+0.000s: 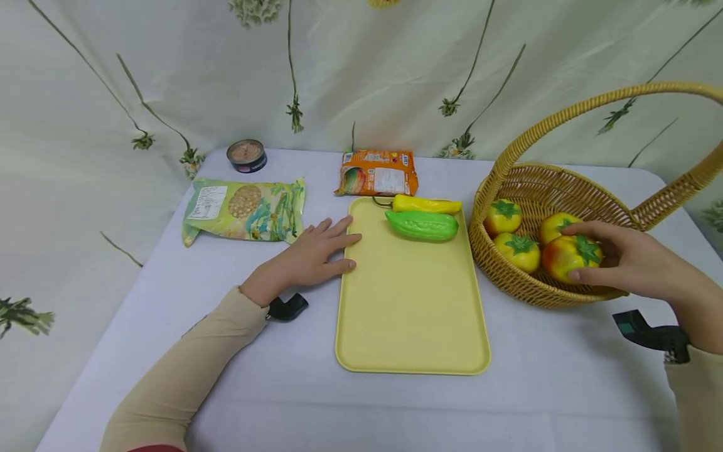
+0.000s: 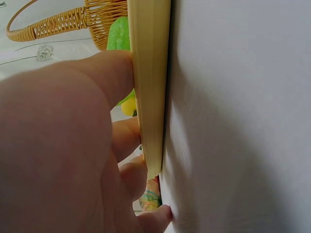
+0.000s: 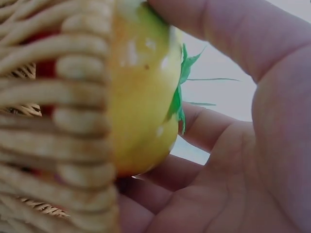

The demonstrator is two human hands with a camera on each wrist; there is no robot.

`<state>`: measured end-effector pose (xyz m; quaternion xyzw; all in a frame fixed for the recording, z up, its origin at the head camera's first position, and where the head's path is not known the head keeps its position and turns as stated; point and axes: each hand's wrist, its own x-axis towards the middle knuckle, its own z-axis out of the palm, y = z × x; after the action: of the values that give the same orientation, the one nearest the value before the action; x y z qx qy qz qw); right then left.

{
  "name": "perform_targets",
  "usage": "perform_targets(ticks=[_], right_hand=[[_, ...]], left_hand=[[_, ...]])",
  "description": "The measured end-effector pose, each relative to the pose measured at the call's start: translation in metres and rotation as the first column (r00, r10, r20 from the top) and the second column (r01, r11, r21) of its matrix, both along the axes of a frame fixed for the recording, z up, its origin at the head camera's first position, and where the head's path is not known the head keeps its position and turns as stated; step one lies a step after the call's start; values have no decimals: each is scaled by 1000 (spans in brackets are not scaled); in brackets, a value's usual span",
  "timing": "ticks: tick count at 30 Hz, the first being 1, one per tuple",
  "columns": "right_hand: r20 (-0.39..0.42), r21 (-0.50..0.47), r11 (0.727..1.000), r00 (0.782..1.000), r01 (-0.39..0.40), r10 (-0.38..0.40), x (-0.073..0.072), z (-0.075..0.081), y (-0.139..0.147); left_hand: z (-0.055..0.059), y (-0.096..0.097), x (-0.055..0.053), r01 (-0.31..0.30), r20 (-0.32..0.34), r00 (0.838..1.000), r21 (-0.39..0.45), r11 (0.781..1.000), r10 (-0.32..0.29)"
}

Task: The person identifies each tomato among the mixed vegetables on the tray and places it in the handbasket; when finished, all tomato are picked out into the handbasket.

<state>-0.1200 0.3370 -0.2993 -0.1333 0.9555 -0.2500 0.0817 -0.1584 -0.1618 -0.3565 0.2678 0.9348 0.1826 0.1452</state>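
Observation:
My right hand (image 1: 638,257) reaches over the basket's near right rim. Its thumb and fingers grip a yellow-red tomato (image 1: 565,258) with a green leafy top. In the right wrist view, the same tomato (image 3: 146,97) shows beside the woven rim, with fingers on both sides of it. Three more tomatoes, among them one at the front left (image 1: 518,252), lie in the wicker basket (image 1: 508,292). My left hand (image 1: 307,257) rests with spread, straight fingers on the left edge of the yellow tray (image 1: 412,301). The left wrist view shows its thumb against the tray's rim (image 2: 150,87).
At the tray's far end lie a yellow pepper (image 1: 426,204) and a bumpy green vegetable (image 1: 422,226). An orange packet (image 1: 378,172) is behind them. To the left are a green bag (image 1: 243,210) and a round can (image 1: 246,156). The basket's tall handle (image 1: 599,100) arches overhead.

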Motion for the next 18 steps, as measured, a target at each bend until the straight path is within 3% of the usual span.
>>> perform_targets(ticks=[18], right_hand=[[56, 55, 998, 998, -15, 12, -8, -8, -1]], left_hand=[[1, 1, 1, -5, -9, 1000, -5, 1000, 4]])
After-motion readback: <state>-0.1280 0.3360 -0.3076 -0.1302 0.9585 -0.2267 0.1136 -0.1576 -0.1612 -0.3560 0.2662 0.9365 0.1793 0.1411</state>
